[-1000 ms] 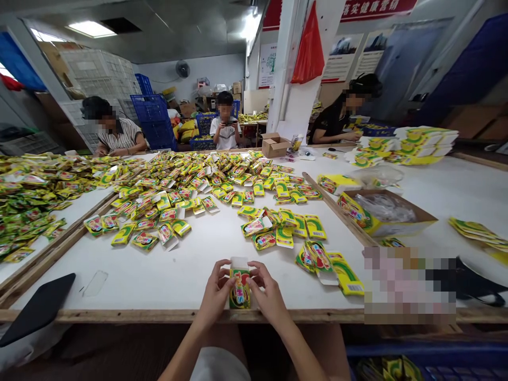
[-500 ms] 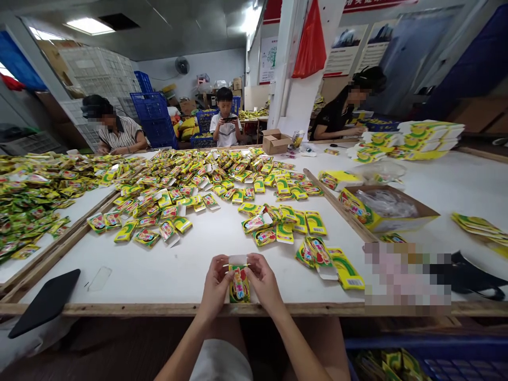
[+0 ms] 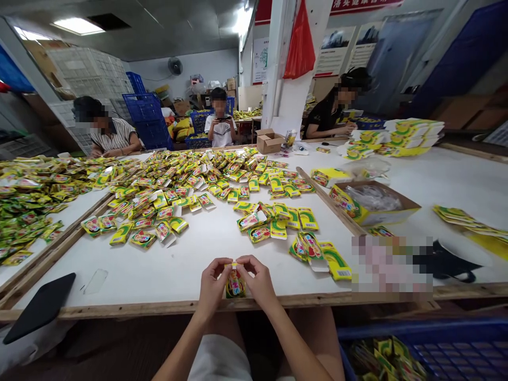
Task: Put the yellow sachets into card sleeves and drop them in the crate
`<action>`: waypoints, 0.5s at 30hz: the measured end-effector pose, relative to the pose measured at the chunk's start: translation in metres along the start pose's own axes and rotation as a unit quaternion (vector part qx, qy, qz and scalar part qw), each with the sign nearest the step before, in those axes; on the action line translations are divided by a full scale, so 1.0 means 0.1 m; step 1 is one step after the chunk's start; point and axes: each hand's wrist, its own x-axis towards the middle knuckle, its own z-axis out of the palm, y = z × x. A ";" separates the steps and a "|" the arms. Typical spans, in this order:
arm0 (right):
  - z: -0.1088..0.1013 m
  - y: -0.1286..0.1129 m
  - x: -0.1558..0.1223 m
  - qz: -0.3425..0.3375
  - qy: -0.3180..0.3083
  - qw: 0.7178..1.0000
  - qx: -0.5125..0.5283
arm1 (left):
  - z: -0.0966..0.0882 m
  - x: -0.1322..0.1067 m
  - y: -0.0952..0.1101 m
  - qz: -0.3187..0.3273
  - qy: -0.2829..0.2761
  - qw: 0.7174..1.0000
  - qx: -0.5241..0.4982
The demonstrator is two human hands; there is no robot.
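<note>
A small yellow-green printed carton (image 3: 235, 284) stands at the table's front edge between my hands. My left hand (image 3: 215, 280) pinches its upper left side, thumb and fingers near the top. From the other side my right hand (image 3: 256, 279) grips the upper right the same way. Both thumbs meet close to the top flap, of which only a small light strip shows. Ahead and to the right lies a group of similar small cartons (image 3: 260, 233), some with white flaps standing out. A larger flat yellow carton (image 3: 335, 262) rests right of my hands.
Heaped small packs (image 3: 186, 174) cover the far table. Wooden strips (image 3: 333, 203) divide the surface. On the left, a black phone-like slab (image 3: 42, 307) overhangs the edge. An open box of clear plastic (image 3: 373, 203) stands right; a blue crate (image 3: 456, 349) sits below. Several people sit across.
The carton's white top flap stood up before; now it is folded down under my thumbs and fingers, which have drawn closer together. The view has shifted slightly.
</note>
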 end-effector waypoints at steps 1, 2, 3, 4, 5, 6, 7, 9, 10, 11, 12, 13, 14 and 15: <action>0.00 0.00 0.00 0.001 0.003 1.000 -0.005 | 0.00 0.00 0.00 0.000 0.003 1.000 0.001; 0.01 -0.01 0.00 0.003 0.007 1.000 -0.011 | 0.01 0.00 0.00 0.000 0.006 1.000 0.002; 0.01 -0.01 0.01 0.007 0.009 1.000 -0.016 | 0.01 0.00 0.01 0.000 0.008 1.000 0.003; 0.01 -0.02 0.02 0.011 0.010 1.000 -0.021 | 0.02 0.01 0.01 0.000 0.009 1.000 0.004; 0.01 -0.03 0.03 0.016 0.009 1.000 -0.025 | 0.02 0.02 0.02 -0.001 0.011 1.000 0.006; 0.01 -0.05 0.04 0.019 0.007 0.999 -0.028 | 0.02 0.03 0.03 -0.002 0.013 1.000 0.009; 0.01 -0.06 0.06 0.021 0.005 0.999 -0.031 | 0.03 0.04 0.04 -0.003 0.016 1.000 0.011; 0.01 -0.09 0.09 0.021 0.003 0.999 -0.038 | 0.04 0.07 0.06 -0.003 0.020 1.000 0.017; 0.01 -0.10 0.11 0.021 0.003 0.999 -0.043 | 0.04 0.08 0.06 -0.003 0.020 1.000 0.019; 0.01 -0.11 0.12 0.020 0.002 0.999 -0.047 | 0.04 0.09 0.07 -0.002 0.021 1.000 0.021; 0.01 -0.12 0.13 0.020 0.001 0.998 -0.051 | 0.04 0.09 0.07 -0.002 0.020 1.000 0.022; 0.01 -0.12 0.13 0.020 0.001 0.998 -0.053 | 0.04 0.09 0.08 -0.003 0.018 1.000 0.021; 0.00 -0.12 0.13 0.020 -0.001 0.998 -0.053 | 0.03 0.09 0.08 -0.004 0.014 1.000 0.021; -0.01 -0.11 0.11 0.019 -0.004 0.999 -0.050 | 0.02 0.08 0.08 -0.005 0.008 1.000 0.020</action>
